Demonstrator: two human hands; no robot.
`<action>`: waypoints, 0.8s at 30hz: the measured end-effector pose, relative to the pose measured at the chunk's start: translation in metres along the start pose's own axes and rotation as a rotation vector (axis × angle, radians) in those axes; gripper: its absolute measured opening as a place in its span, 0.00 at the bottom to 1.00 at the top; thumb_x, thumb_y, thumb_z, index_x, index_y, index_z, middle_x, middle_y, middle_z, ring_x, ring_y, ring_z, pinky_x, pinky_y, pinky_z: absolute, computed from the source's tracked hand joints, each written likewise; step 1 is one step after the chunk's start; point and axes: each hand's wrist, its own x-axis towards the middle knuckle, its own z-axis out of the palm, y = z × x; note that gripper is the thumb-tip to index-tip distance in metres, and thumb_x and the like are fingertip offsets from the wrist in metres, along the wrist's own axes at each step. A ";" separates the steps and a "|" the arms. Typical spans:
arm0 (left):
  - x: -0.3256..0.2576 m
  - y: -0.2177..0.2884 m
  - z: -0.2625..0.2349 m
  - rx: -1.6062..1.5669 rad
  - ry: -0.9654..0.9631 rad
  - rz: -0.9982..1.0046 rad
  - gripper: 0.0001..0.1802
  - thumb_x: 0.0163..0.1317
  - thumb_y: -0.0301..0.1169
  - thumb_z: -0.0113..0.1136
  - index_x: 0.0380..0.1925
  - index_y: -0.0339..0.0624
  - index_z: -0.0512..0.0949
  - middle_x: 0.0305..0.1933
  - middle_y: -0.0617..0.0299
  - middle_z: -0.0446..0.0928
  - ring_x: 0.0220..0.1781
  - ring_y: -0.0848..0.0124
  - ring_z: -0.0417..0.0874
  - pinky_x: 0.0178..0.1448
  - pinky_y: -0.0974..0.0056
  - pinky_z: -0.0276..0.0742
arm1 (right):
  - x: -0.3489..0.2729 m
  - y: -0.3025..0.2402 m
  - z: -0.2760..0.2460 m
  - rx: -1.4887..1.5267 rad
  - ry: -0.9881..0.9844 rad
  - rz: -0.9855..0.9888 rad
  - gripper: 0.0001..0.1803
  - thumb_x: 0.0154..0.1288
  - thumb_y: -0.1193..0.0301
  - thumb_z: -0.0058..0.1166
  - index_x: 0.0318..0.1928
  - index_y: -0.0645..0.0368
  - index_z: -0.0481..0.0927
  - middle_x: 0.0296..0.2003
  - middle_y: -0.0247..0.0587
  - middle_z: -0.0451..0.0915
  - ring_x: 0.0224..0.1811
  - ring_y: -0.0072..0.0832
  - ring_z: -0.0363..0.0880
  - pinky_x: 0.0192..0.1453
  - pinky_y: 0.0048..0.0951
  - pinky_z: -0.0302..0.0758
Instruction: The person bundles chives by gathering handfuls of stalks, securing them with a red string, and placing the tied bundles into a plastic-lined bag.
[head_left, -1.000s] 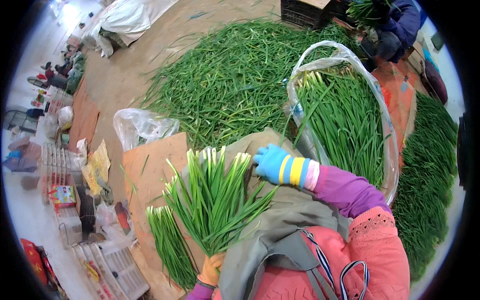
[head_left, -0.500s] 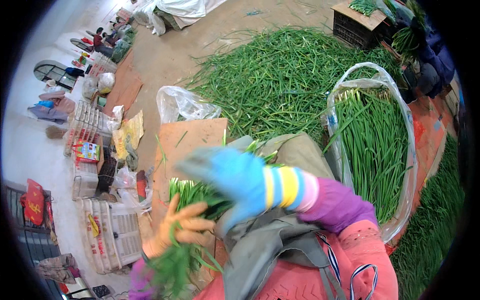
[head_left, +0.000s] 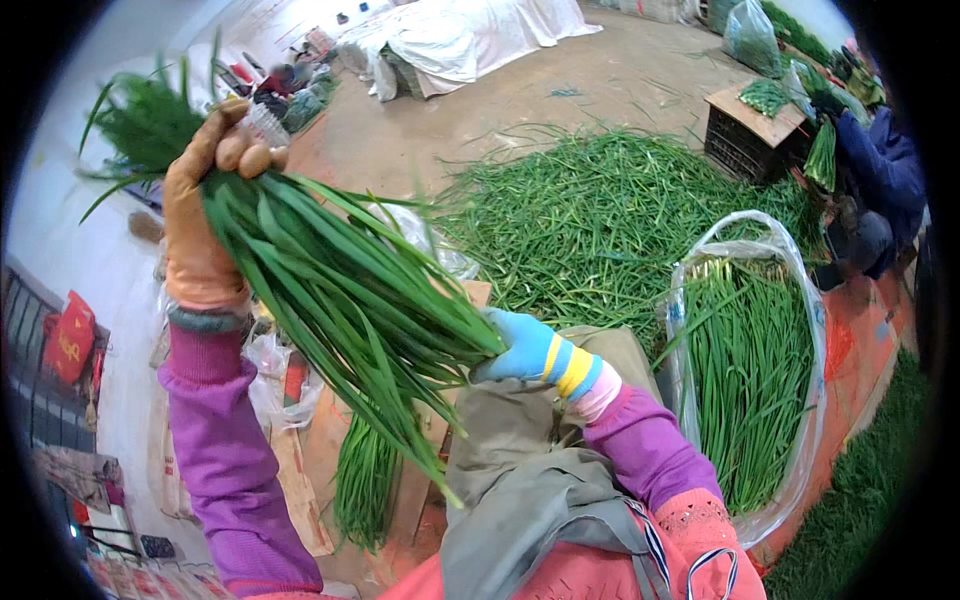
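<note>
A long bunch of garlic chives (head_left: 330,270) is stretched between my two hands, slanting from upper left down to the right. My left hand (head_left: 215,190), in an orange glove, is closed round the leafy end, with loose leaf tips sticking out beyond it. The other end is in the grip of my right hand (head_left: 525,350), in a light blue glove with a striped cuff. Below the raised bunch, a second bunch of chives (head_left: 365,480) lies on the board (head_left: 415,480) beside my lap, partly covered by hanging leaves.
A large heap of loose chives (head_left: 600,215) covers the floor ahead. To my right stands a clear plastic bag (head_left: 815,400) packed with upright chives. Farther off are a dark crate with a board top (head_left: 750,135) and a co-worker in dark blue (head_left: 885,175). More greens (head_left: 860,500) lie lower right.
Both hands have come apart from low over the board. The left has risen to the upper left; the bunch now spans both hands. My view has shifted, showing more of the room's far side.
</note>
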 end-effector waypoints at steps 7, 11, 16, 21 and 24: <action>0.004 0.014 -0.027 -0.028 -0.097 0.023 0.14 0.67 0.34 0.44 0.43 0.35 0.71 0.20 0.74 0.52 0.23 0.79 0.60 0.45 0.67 0.66 | -0.015 0.091 -0.028 -0.487 0.113 0.130 0.19 0.55 0.57 0.54 0.41 0.58 0.78 0.32 0.51 0.78 0.36 0.44 0.78 0.41 0.35 0.73; 0.013 0.032 -0.030 0.023 -0.239 0.053 0.14 0.68 0.35 0.43 0.44 0.35 0.70 0.19 0.73 0.51 0.22 0.79 0.59 0.44 0.68 0.66 | -0.035 0.144 -0.096 -0.711 0.396 0.514 0.21 0.56 0.57 0.51 0.49 0.52 0.76 0.45 0.47 0.77 0.46 0.45 0.75 0.52 0.40 0.71; 0.017 0.029 -0.023 -0.070 -0.375 0.025 0.15 0.69 0.34 0.40 0.45 0.34 0.70 0.20 0.73 0.51 0.23 0.80 0.60 0.45 0.69 0.67 | -0.015 0.086 -0.108 -0.285 0.304 -0.115 0.34 0.58 0.65 0.53 0.63 0.61 0.59 0.54 0.48 0.71 0.53 0.32 0.72 0.57 0.31 0.68; 0.011 0.042 -0.034 -0.036 -0.385 -0.006 0.15 0.69 0.34 0.41 0.45 0.33 0.70 0.19 0.74 0.51 0.22 0.80 0.59 0.44 0.70 0.67 | 0.010 -0.015 -0.041 0.210 -0.104 -0.243 0.21 0.59 0.74 0.52 0.54 0.65 0.72 0.43 0.38 0.77 0.45 0.23 0.74 0.53 0.25 0.70; 0.006 0.049 -0.040 -0.040 -0.392 -0.018 0.15 0.68 0.34 0.40 0.45 0.33 0.70 0.19 0.74 0.51 0.22 0.80 0.58 0.43 0.70 0.66 | 0.008 -0.009 -0.027 0.260 -0.107 -0.145 0.13 0.57 0.77 0.53 0.44 0.64 0.78 0.34 0.33 0.80 0.34 0.16 0.75 0.39 0.19 0.72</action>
